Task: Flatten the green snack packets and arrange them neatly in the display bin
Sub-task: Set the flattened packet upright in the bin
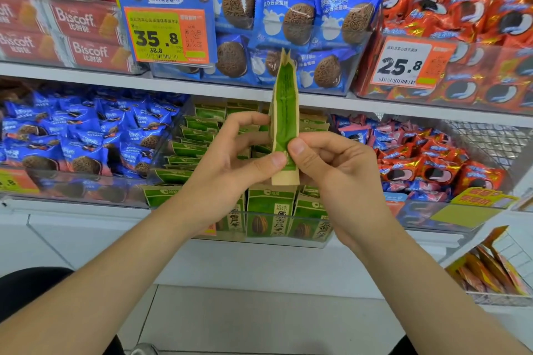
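Note:
A green and tan snack packet [284, 112] stands upright and edge-on in front of the shelves, held up between both hands. My left hand [230, 158] pinches its lower part from the left, thumb against the green side. My right hand [331, 164] pinches the same spot from the right, thumb tip on the packet. Below and behind them, a clear display bin [288, 228] on the lower shelf holds several more green packets [268, 210], some upright at the front, others lying stacked at the back left.
Blue cookie packets [86, 135] fill the bin to the left, red ones [427, 164] the bin to the right. The upper shelf carries blue cookie packs [288, 17], Biscoff boxes [86, 32] and price signs [164, 34]. Orange packets [490, 268] sit in a low bin at right.

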`<control>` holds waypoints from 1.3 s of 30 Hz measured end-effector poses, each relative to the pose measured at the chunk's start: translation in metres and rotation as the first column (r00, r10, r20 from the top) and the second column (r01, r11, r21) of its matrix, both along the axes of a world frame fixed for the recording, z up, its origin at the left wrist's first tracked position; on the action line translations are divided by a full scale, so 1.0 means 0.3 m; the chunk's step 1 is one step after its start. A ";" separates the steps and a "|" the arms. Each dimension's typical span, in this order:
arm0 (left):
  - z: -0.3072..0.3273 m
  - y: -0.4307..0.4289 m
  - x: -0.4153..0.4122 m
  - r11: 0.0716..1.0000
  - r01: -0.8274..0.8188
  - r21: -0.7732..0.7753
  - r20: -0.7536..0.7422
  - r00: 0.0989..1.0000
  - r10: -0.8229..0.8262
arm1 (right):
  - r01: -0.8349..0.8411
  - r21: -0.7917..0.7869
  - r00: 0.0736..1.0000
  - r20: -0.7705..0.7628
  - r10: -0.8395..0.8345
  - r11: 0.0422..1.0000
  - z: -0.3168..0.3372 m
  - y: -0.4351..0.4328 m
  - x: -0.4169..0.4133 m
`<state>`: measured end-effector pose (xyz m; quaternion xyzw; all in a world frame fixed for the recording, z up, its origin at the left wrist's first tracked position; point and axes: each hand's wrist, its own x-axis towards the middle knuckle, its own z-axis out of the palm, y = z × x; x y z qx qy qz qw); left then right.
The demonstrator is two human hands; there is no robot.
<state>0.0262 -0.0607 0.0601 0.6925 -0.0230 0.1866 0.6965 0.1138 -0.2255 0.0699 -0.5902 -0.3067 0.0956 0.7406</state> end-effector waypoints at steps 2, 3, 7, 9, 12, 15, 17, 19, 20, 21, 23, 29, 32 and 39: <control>-0.002 0.006 0.007 0.998 -0.037 -0.054 0.038 0.999 0.039 | -0.122 -0.148 0.988 0.077 0.135 0.981 0.016 -0.022 0.028; 0.001 0.002 0.011 0.991 -0.083 -0.102 0.053 0.995 0.089 | -0.197 -0.236 0.968 0.105 0.227 0.951 0.022 -0.035 0.042; 0.004 -0.022 0.025 0.958 -0.287 -0.028 0.105 0.952 0.288 | -0.349 -0.367 0.916 0.061 0.397 0.862 0.030 -0.051 0.056; 0.003 -0.033 0.024 0.928 -0.328 0.177 0.207 0.934 0.291 | -0.190 -0.274 0.966 0.119 0.229 0.943 0.018 -0.022 0.047; -0.003 -0.058 0.019 0.860 -0.333 0.387 0.266 0.933 0.242 | 0.143 -0.144 0.932 0.352 -0.084 0.979 -0.011 0.025 0.041; -0.007 -0.063 0.017 0.841 -0.292 0.455 0.230 0.951 0.205 | 0.230 -0.150 0.886 0.442 -0.143 0.962 -0.022 0.034 0.045; -0.006 -0.052 0.020 0.864 -0.261 0.430 0.180 0.963 0.202 | 0.174 -0.180 0.929 0.355 -0.100 0.968 -0.016 0.032 0.044; -0.002 -0.046 0.022 0.902 -0.216 0.373 0.119 0.976 0.184 | 0.092 -0.182 0.977 0.206 -0.053 0.979 -0.011 0.037 0.028; -0.002 -0.046 0.022 0.924 -0.191 0.332 0.089 0.981 0.171 | 0.071 -0.185 0.988 0.147 -0.044 0.980 -0.012 0.039 0.025; -0.001 -0.044 0.022 0.944 -0.166 0.287 0.059 0.986 0.156 | 0.068 -0.183 0.992 0.117 -0.047 0.981 -0.012 0.040 0.023; 0.007 -0.034 0.017 0.977 -0.099 0.191 0.003 0.995 0.100 | 0.073 -0.157 0.987 0.153 -0.048 0.985 -0.008 0.037 0.028; 0.014 0.007 0.007 0.954 0.055 0.295 -0.047 0.998 -0.043 | 0.090 -0.307 0.884 0.464 0.066 0.947 0.012 -0.018 0.102; 0.013 -0.009 -0.005 0.922 0.078 0.380 -0.088 0.995 -0.047 | 0.006 -0.276 0.930 0.355 0.096 0.961 0.014 -0.036 0.117; 0.022 0.045 -0.014 0.796 0.112 0.595 -0.162 0.987 -0.018 | 0.176 -0.229 0.919 0.387 -0.077 0.957 0.014 -0.054 0.141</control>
